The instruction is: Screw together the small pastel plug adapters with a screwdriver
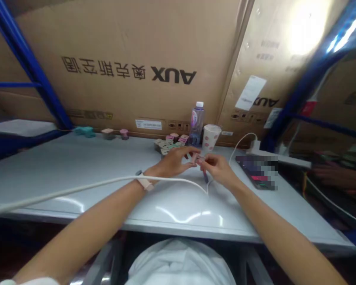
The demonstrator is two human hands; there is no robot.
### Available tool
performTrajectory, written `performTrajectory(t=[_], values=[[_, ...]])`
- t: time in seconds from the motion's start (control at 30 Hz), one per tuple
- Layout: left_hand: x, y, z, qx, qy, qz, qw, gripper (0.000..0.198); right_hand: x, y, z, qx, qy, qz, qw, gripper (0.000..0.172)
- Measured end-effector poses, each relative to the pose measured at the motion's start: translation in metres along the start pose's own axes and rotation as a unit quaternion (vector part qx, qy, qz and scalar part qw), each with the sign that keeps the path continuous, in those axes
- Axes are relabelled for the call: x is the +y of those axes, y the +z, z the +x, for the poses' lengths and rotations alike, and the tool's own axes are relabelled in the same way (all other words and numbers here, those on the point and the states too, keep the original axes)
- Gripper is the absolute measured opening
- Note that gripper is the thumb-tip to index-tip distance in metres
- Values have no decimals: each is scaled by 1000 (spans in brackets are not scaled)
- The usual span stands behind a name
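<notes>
My left hand (pixel 174 162) and my right hand (pixel 218 170) meet above the middle of the pale grey table (pixel 77 170). Their fingertips pinch a small pinkish-white part (pixel 199 159), too small and too covered to identify. A dark blue stick-like end (pixel 205 177) pokes out below my right hand. A white cable (pixel 106 184) runs across the tabletop, passes over my left wrist and loops up near my hands. A pale wristband (pixel 145 183) circles my left wrist.
Just beyond my hands stand a dotted paper cup (pixel 211 137), a water bottle (pixel 197 124) and a heap of pastel blocks (pixel 169 144). To the right lie a pixelated dark device (pixel 256 172) and a white power strip (pixel 279 159). Large cardboard boxes (pixel 121 59) and blue shelf posts (pixel 29 67) stand behind.
</notes>
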State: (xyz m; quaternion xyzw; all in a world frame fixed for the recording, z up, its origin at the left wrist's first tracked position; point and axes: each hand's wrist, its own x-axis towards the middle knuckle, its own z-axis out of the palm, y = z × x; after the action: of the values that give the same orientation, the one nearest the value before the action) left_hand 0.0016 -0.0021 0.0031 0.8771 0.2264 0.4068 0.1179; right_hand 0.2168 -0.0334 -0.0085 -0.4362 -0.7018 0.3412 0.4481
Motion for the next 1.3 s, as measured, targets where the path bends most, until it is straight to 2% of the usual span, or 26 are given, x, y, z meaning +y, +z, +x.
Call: performTrajectory(t=[0.17, 0.37, 0.6, 0.83, 0.93, 1.03, 1.17, 1.3], values=[[0, 0, 1, -13, -2, 0, 1000, 39, 7, 1, 1, 3, 3, -15, 1000, 50], [-3, 1, 0, -43, -14, 4, 999, 44, 14, 4, 1, 40, -10, -39, 998, 43], [-2, 3, -2, -72, -9, -13, 997, 52, 15, 9, -2, 7, -5, -20, 1000, 44], [-3, 4, -2, -78, -11, -16, 997, 53, 19, 10, -1, -9, -10, -20, 1000, 35], [-6, -2, -3, -92, -19, 19, 995, 63, 21, 8, 1, 8, -11, -31, 999, 33], [-9, -10, -5, -124, -32, 115, 985, 73, 22, 5, 2, 38, -9, -44, 998, 32], [-14, -16, -7, -146, -55, 233, 960, 67, 22, 1, 4, 63, -13, -56, 996, 29], [-21, -18, -10, -146, -77, 243, 956, 65, 21, 0, 4, 77, -15, -66, 995, 27]])
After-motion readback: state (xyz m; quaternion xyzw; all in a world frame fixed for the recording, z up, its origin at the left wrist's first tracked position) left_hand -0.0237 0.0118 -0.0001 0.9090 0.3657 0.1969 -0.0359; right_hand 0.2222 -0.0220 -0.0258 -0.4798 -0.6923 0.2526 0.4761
